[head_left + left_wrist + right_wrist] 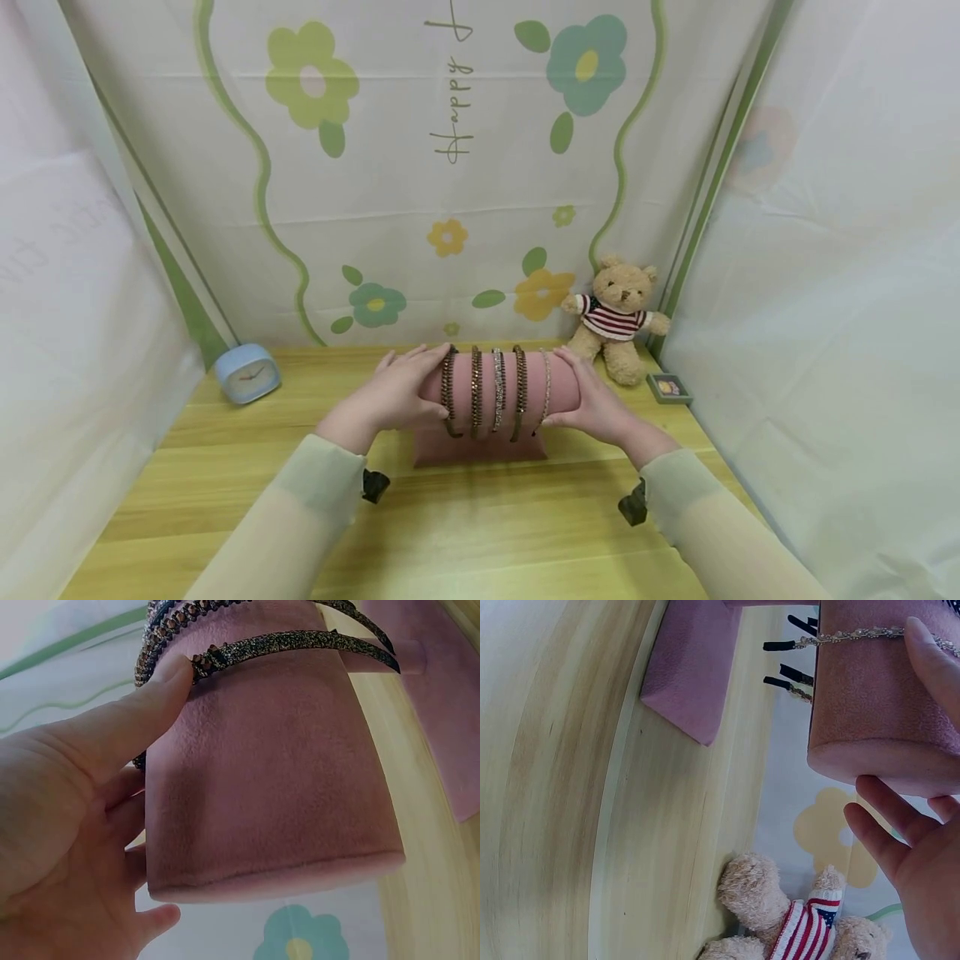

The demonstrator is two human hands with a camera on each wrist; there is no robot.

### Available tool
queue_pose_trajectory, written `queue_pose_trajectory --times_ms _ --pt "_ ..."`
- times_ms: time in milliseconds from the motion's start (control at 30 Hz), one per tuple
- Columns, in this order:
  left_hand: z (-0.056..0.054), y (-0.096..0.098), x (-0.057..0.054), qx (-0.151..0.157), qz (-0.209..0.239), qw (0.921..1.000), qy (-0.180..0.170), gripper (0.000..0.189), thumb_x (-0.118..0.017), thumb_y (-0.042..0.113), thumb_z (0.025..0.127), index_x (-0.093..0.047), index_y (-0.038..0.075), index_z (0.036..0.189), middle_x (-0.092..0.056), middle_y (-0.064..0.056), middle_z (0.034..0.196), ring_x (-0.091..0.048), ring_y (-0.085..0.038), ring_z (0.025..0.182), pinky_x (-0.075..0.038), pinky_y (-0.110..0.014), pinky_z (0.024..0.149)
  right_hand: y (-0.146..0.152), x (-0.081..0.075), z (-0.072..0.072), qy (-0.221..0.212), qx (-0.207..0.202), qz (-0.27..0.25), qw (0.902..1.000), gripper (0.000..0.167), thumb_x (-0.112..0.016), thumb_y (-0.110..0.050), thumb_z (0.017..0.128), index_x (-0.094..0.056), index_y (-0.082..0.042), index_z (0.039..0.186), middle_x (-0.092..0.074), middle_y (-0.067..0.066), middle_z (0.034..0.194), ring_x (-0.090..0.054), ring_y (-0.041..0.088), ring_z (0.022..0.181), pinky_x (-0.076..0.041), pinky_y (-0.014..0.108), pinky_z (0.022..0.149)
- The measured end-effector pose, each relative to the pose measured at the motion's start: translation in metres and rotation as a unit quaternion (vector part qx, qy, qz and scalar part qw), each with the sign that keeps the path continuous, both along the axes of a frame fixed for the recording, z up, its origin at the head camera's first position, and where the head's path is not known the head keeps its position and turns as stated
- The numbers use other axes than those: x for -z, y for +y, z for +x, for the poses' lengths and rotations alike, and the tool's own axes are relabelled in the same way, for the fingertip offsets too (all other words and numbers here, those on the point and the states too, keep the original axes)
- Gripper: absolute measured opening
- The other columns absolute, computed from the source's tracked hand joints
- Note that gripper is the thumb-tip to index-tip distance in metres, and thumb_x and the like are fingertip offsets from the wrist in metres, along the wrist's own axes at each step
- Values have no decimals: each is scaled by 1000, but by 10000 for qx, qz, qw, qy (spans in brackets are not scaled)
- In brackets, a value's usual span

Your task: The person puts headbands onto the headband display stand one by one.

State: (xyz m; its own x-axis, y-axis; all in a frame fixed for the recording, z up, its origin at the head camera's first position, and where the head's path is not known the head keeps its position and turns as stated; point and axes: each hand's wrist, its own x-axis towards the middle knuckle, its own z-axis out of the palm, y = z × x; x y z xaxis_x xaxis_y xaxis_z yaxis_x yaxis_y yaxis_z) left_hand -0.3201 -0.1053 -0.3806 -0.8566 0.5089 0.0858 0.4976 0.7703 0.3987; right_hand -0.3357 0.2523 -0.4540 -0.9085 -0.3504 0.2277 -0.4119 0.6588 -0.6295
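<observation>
A pink velvet headband stand point(480, 454) stands on the wooden table, its padded roll lying crosswise. Several headbands sit side by side around the roll: a dark beaded headband point(447, 392) at the left end, bronze and silver ones between, and a thin sparkly headband point(547, 387) at the right end. My left hand point(401, 392) grips the roll's left end, thumb at the edge of the beaded headband point(247, 651), fingers partly hidden behind. My right hand point(596, 404) holds the other end, its thumb on the thin headband point(855, 634) and fingertips near the end face.
A teddy bear point(617, 321) in a striped sweater sits at the back right, close to my right hand. Beside it lies a small framed picture point(669, 388). A blue clock point(248, 374) stands at the back left. Flowered cloth point(450, 192) encloses the table's back and sides.
</observation>
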Motion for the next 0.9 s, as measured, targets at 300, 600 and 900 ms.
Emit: queue_pose_trajectory --times_ms 300,600,900 --pt "2 5 -5 38 -93 9998 -196 101 -81 37 82 -20 19 159 -22 -2 161 -15 -30 148 3 -58 115 -1 0 1 13 -5 -1 10000 114 -91 -38 69 -17 -34 156 -20 8 158 -32 33 138 -35 57 106" --pt "2 -1 -1 -63 109 9996 -233 105 -82 38 80 -15 26 160 -7 -4 164 -7 -33 148 5 -58 115 0 0 2 30 -4 60 10000 114 -89 -49 68 -18 -33 156 -20 9 158 -30 33 139 -32 57 107" --pt "12 -22 2 -127 329 9994 -41 116 -88 46 70 -18 24 160 -8 -4 164 -7 -34 148 2 -61 115 -2 -1 3 56 -51 58 10000 115 -90 -45 67 -18 -32 156 -21 10 157 -33 35 137 -34 58 106"
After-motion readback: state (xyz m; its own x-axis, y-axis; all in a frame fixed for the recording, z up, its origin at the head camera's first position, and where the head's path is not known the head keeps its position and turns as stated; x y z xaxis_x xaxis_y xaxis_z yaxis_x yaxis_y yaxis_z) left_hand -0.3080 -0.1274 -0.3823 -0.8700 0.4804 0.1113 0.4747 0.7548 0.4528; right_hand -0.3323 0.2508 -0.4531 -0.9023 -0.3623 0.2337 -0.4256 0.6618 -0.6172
